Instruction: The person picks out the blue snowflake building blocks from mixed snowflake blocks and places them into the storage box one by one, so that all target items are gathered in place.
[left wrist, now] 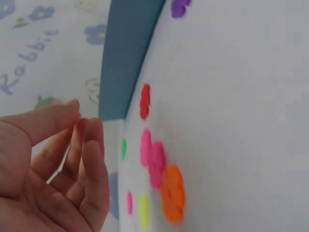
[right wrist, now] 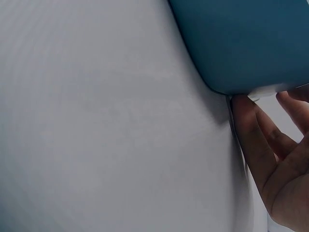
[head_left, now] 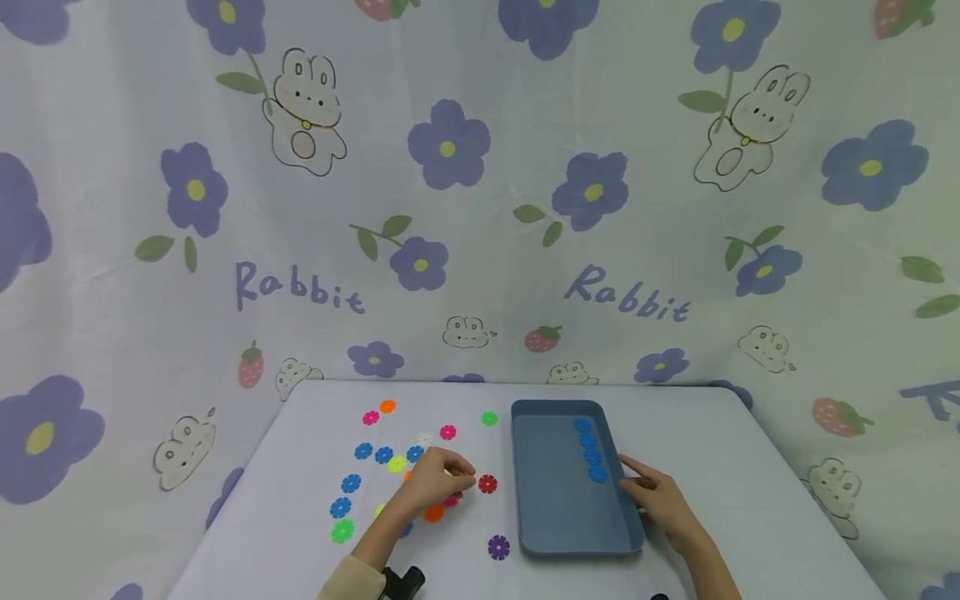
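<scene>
My left hand (head_left: 435,483) hovers over the left part of the table, near a red snowflake disc (head_left: 487,483). Its thumb and fingertips are brought close together in the left wrist view, with nothing visible between them. Pink discs (left wrist: 156,164) and an orange disc (left wrist: 173,194) lie on the table beside this hand. My right hand (head_left: 663,504) touches the outer right side of the grey-blue tray (head_left: 555,517); its fingertips rest against the wall (right wrist: 241,72). Inside the tray, several blue discs (head_left: 592,457) form a line along the right side.
More blue discs (head_left: 351,483), a green disc (head_left: 342,531) and other colours lie spread on the left of the white table (head_left: 255,533). A purple disc (head_left: 498,547) lies left of the tray's near corner. A patterned curtain (head_left: 495,242) hangs behind the table.
</scene>
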A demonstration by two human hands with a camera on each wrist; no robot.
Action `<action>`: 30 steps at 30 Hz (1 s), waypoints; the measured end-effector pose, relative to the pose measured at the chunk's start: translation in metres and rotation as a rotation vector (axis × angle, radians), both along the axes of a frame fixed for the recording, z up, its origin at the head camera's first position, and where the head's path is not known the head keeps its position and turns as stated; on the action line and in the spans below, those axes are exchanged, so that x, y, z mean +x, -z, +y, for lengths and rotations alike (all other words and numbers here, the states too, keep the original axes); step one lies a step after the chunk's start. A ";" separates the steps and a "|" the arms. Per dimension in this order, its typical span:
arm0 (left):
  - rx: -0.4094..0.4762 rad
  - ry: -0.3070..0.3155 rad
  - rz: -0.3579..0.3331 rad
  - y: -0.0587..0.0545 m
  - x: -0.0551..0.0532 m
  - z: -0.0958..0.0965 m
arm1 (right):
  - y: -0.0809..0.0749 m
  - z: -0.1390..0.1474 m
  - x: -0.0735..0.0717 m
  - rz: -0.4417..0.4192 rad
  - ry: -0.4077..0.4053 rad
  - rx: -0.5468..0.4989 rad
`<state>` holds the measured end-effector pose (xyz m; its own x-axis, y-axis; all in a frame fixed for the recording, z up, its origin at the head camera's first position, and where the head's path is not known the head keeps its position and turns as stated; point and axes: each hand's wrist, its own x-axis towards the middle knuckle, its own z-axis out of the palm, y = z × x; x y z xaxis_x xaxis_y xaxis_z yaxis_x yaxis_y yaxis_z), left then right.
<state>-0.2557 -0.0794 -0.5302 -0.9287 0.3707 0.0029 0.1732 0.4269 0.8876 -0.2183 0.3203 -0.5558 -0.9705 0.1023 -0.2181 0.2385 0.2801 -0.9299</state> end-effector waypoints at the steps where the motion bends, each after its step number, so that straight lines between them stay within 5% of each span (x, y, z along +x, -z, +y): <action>1: -0.007 -0.007 -0.006 0.003 0.001 -0.006 | 0.000 0.000 0.000 0.000 0.001 -0.003; 9: -0.073 -0.075 -0.048 0.006 0.014 -0.048 | 0.002 -0.003 0.004 -0.015 0.005 -0.022; 18: -0.136 -0.142 -0.056 -0.002 0.034 -0.070 | 0.001 -0.002 0.002 -0.002 -0.008 0.008; 30: -0.219 -0.140 -0.133 0.006 0.047 -0.094 | 0.003 -0.003 0.003 -0.014 0.002 0.000</action>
<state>-0.2091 -0.1732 -0.5365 -0.9576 0.2178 -0.1885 -0.0127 0.6220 0.7829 -0.2155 0.3172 -0.5587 -0.9672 0.1041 -0.2318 0.2521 0.2800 -0.9263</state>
